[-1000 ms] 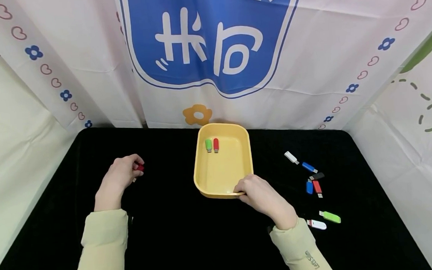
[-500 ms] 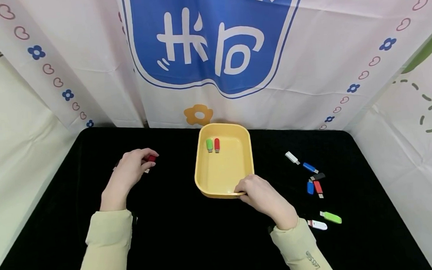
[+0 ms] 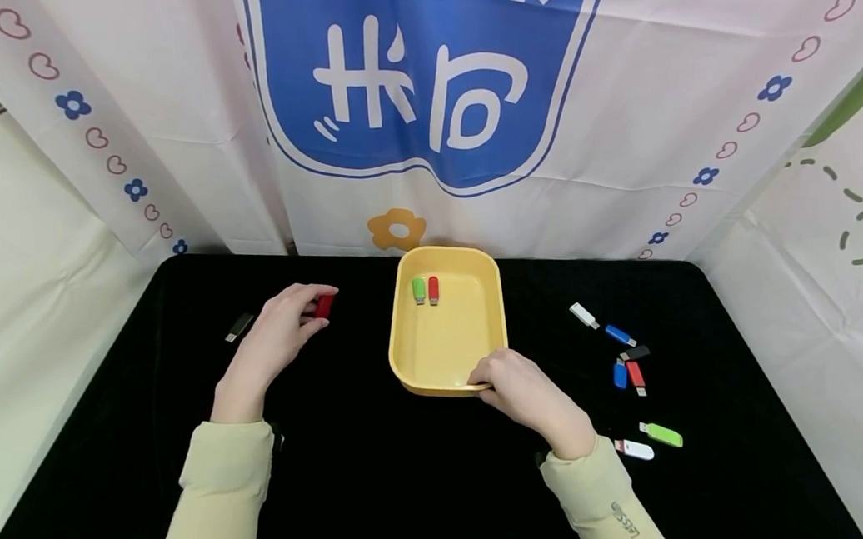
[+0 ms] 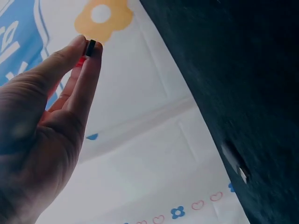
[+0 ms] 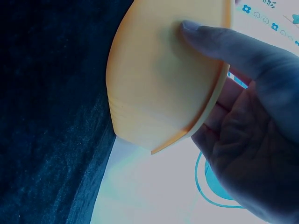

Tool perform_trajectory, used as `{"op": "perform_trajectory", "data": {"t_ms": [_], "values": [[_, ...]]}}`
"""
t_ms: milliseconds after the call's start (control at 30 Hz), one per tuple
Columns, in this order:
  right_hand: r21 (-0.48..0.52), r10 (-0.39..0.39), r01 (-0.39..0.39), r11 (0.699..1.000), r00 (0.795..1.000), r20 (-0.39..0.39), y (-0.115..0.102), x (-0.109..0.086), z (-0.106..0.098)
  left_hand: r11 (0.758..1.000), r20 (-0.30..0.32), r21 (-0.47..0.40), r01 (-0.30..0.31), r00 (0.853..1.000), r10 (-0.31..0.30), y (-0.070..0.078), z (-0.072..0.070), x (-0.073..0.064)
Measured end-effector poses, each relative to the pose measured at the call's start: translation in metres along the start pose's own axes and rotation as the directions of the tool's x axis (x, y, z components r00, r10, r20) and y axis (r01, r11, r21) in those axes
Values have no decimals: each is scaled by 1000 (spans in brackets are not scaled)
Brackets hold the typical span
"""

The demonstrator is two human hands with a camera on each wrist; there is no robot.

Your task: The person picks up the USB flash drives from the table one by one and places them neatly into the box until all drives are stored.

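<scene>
We see a small red USB stick (image 3: 325, 305) pinched between the thumb and fingertips of the left hand (image 3: 279, 326), to the left of a yellow tray (image 3: 444, 348) and apart from it. Its visible body is a plain, deep red block, partly hidden by the fingers; from the left wrist we make out a narrow, dark end between thumb and fingertip, with red showing just below. The right hand (image 3: 518, 384) grips the tray's near rim, thumb pressed to the outside of the wall and fingers over the edge. The tray is a smooth, rounded rectangle with raised sides and a thin lip, and it sits on a black cloth (image 3: 386, 473). Inside, near its far left corner, we find a green stick (image 3: 419, 289) and a slim red stick (image 3: 434, 288) side by side, both with metal plugs pointing towards us. A black stick (image 3: 240, 326) lies just beyond the left wrist, its plug pale against the cloth. Over on the right, more sticks lie scattered in white, blue, black, red and green.
</scene>
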State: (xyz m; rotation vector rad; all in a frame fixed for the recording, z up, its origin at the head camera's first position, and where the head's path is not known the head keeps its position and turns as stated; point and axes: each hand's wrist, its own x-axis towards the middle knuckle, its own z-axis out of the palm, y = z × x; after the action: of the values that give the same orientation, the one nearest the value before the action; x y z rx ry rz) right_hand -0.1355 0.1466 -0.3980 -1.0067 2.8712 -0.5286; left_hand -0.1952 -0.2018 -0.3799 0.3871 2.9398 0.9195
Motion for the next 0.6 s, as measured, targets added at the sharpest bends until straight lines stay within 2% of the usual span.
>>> {"op": "perform_trajectory", "data": {"t_ms": [200, 600], "values": [[-10, -11, 11, 1000, 1000, -11, 0, 0, 0, 999, -11, -33, -19, 1000, 19, 16, 2, 1], [3, 4, -4, 1000, 1000, -12, -2, 1, 0, 989, -75, -69, -129, 989, 123, 40, 15, 3]]}}
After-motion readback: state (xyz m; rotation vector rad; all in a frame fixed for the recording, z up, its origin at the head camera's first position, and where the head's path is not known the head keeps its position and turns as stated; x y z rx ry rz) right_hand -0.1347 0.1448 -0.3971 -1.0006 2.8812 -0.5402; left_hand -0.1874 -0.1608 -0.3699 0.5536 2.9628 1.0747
